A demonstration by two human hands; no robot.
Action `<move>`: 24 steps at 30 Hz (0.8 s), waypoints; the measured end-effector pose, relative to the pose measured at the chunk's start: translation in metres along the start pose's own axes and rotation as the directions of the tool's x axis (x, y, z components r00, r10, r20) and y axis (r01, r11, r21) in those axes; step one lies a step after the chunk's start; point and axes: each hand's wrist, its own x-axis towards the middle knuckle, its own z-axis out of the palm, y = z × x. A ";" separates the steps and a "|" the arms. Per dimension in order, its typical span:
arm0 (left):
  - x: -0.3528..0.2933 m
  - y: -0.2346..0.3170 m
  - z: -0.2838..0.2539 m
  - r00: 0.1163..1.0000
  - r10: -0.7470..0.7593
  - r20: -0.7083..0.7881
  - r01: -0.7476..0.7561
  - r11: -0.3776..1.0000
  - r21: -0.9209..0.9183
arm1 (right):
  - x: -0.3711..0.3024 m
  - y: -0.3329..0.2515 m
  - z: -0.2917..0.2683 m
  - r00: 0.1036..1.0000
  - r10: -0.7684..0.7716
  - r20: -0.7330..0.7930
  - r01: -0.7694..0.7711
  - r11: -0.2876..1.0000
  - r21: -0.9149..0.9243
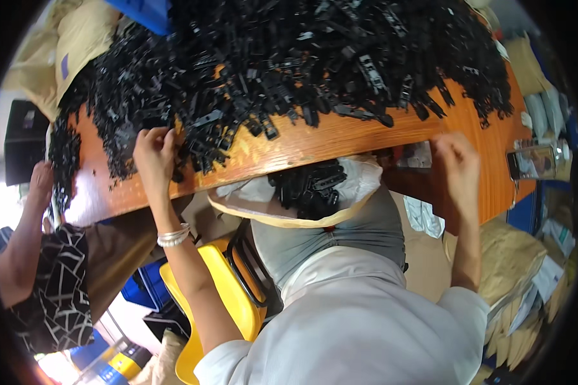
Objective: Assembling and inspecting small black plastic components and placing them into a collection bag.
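Observation:
A large heap of small black plastic parts (289, 58) covers the far side of the brown wooden table (340, 131). At the heap's near left edge is my left hand (153, 151), fingers bent together among the parts; whether one is pinched there is hidden. My right hand (457, 154) is over the table's right side, its fingers curled and pressed together, and anything in them is too small to tell. Between my hands, an open sack (282, 221) with a pale lining rests at my lap against the table edge. Black plastic parts (315, 189) lie inside it.
At the left, another person's hand (42, 179) is beside the heap. A phone (534, 163) lies near the table's right edge. Stacked paper sacks (510, 256) stand at the right, a yellow chair (221, 289) below left. A blue bin (144, 13) sits at the far left of the heap.

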 end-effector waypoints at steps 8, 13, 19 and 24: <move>-0.009 -0.002 -0.004 0.971 0.040 -0.238 -0.091 0.974 -0.207 | 0.118 0.169 -0.100 0.788 -0.108 -0.606 -0.203 0.884 -0.420; -0.019 0.000 -0.008 0.975 -0.013 -0.223 -0.061 0.945 -0.321 | 0.143 0.207 -0.106 0.854 0.160 -0.496 -0.288 0.938 -0.194; -0.022 0.018 -0.006 0.974 -0.036 -0.222 -0.049 0.929 -0.367 | 0.114 0.151 -0.060 0.805 0.143 -0.576 -0.236 0.968 -0.090; -0.020 0.036 0.003 0.981 0.023 -0.194 -0.101 0.910 -0.402 | 0.091 0.131 -0.037 0.819 0.122 -0.560 -0.264 0.948 -0.180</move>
